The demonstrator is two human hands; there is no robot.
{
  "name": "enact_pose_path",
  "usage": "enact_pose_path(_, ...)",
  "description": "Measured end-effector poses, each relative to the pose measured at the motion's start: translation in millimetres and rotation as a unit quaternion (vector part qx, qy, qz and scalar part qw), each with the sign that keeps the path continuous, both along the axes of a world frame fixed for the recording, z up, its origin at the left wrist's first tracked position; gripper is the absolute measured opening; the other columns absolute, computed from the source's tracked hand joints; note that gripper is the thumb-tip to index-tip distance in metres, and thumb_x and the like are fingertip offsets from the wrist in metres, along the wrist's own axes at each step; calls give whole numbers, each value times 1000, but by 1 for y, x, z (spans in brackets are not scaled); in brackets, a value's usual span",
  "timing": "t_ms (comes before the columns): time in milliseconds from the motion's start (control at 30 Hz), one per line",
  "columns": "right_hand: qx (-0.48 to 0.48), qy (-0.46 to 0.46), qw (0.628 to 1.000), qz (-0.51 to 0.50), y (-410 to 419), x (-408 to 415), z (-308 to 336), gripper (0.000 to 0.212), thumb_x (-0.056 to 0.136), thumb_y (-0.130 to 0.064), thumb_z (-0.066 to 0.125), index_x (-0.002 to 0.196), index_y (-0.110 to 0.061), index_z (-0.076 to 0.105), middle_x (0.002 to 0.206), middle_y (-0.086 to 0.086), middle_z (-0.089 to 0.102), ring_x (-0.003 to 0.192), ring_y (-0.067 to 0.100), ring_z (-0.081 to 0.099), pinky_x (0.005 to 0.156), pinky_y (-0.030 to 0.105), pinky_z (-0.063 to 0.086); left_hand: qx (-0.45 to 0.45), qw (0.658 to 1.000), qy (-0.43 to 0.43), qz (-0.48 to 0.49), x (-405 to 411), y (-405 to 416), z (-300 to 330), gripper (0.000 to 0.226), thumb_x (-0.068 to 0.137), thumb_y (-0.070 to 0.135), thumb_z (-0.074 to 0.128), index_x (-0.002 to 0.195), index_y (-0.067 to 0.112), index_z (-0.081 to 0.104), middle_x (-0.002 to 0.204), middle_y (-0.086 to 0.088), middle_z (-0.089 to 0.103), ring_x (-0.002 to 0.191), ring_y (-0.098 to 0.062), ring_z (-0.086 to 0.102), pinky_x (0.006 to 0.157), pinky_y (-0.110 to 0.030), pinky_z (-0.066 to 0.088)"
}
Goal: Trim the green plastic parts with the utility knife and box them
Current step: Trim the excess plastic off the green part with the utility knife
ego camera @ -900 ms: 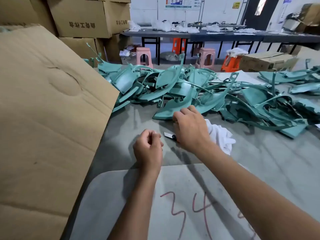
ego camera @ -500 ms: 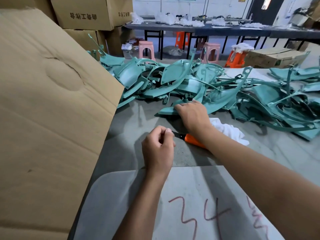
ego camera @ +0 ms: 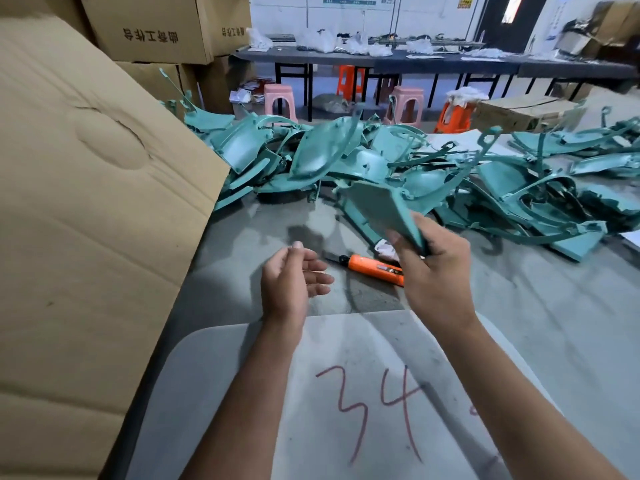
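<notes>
Grey worktable (ego camera: 519, 306) fills the lower frame, scuffed, with a paler rounded board (ego camera: 242, 375) at bottom centre marked "34" in red. Tall cardboard flap (ego camera: 86, 220) takes the whole left side; stacked printed cartons (ego camera: 156, 26) at upper left. Background along the top: long dark tables (ego camera: 415, 60) with white bags, pink stools (ego camera: 278, 98) and orange stools (ego camera: 348, 79) under them, an open carton (ego camera: 523, 110) at upper right.

Pile of green plastic parts (ego camera: 311, 157) runs across mid-frame from the flap to the right edge: teal, thin curved shells and long narrow strips, tangled and overlapping.

Right hand (ego camera: 433, 271) at centre right, thumb and fingers pinching the lower edge of one green part (ego camera: 381, 209), a flat matte panel lifted off the table and tilted, in front of the pile. Motion blur there.

Left hand (ego camera: 294, 278) at centre, palm turned up, fingers loosely curled, holding nothing.

Utility knife (ego camera: 374, 266), orange body with dark tip, lies flat on the table between the hands, touching neither. Bit of white cloth (ego camera: 384, 247) just behind it, mostly hidden.
</notes>
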State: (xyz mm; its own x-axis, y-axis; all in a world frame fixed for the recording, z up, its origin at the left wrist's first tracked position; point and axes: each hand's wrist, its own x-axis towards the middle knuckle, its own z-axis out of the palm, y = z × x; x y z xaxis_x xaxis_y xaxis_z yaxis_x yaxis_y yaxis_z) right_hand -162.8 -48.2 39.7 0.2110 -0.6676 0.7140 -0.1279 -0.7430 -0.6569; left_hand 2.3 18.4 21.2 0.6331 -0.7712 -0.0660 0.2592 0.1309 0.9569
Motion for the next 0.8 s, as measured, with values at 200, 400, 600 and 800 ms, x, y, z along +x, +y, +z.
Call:
enact_pose_path(200, 154, -254, 954, 44, 16, -10, -7, 28, 96, 1, 66, 110, -21, 76, 106, -5, 78, 100, 15, 70, 92, 29, 56, -13, 998, -42, -52, -7, 18, -4, 31, 110, 19, 41, 96, -2, 59, 85, -21, 66, 64, -29, 67, 52, -28, 56)
enact_pose_path(400, 385, -504, 764, 116, 0, -31, -13, 25, 102, 0, 55, 119, -13, 66, 119, 4, 77, 112, 20, 73, 89, 36, 61, 0, 994, -60, -88, -5, 25, -6, 34, 109, 22, 44, 100, -7, 61, 98, -30, 70, 73, -36, 71, 60, -32, 60)
enact_pose_path(600, 419, -512, 718, 216, 6, -30, -13, 38, 89, -8, 60, 126, -7, 63, 122, 8, 75, 111, 20, 73, 85, 31, 61, -15, 985, -62, -160, -10, 25, -4, 34, 99, 33, 59, 110, 2, 66, 105, -15, 76, 89, -31, 74, 67, -31, 60)
enact_pose_path(800, 462, -335, 775, 271, 28, -3, -32, 38, 98, -9, 61, 135, -5, 61, 133, 21, 67, 117, 35, 69, 93, 44, 60, -89, 976, -44, -195, -13, 23, -4, 42, 77, 0, 71, 118, 3, 63, 110, -21, 73, 107, -40, 70, 91, -46, 60)
